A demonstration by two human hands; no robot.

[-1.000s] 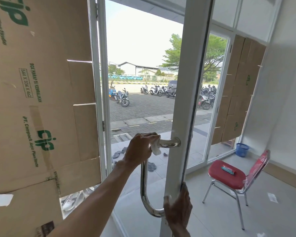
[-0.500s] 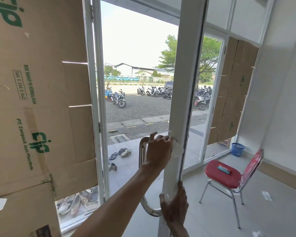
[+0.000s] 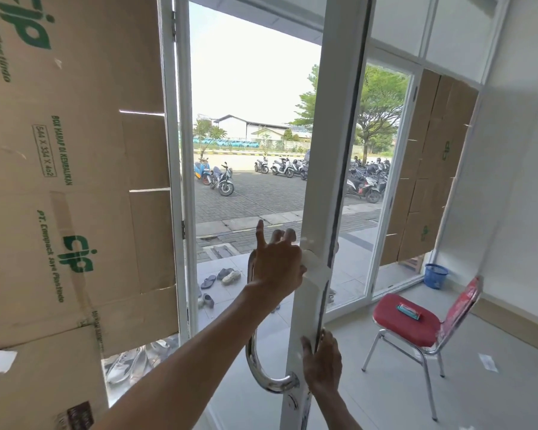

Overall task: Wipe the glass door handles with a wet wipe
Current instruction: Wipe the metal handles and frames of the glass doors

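Flattened cardboard boxes point(image 3: 75, 181) printed with green lettering cover the panes on the left, and more cardboard point(image 3: 432, 169) covers the far right panes. A red-seated metal chair point(image 3: 404, 324) stands on the pale tiled floor with a small packet point(image 3: 409, 311) on its seat, and a blue basket point(image 3: 436, 276) sits behind it. Outside, sandals point(image 3: 219, 276) lie on the step, with parked motorcycles point(image 3: 224, 181) and a tree point(image 3: 379, 100) beyond.
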